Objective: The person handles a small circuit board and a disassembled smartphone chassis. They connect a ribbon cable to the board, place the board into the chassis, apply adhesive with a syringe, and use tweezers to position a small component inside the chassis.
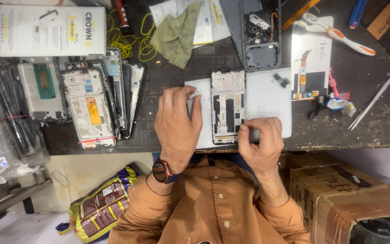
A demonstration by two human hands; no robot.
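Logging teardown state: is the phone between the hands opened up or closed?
Opened up. The phone frame lies flat on the white mat, inner cutouts and compartments exposed, no cover on its upper face.

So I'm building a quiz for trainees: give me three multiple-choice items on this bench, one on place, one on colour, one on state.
1. The phone frame lies:
A on a white mat
B on the floor
C in a box

2. The cloth is:
A red
B green
C blue

3. The left hand is:
A raised off the bench
B holding scissors
C resting beside the frame

Answers: A, the white mat shows around it; B, it is olive green; C, it lies palm down at the frame's edge, opposite the right hand.
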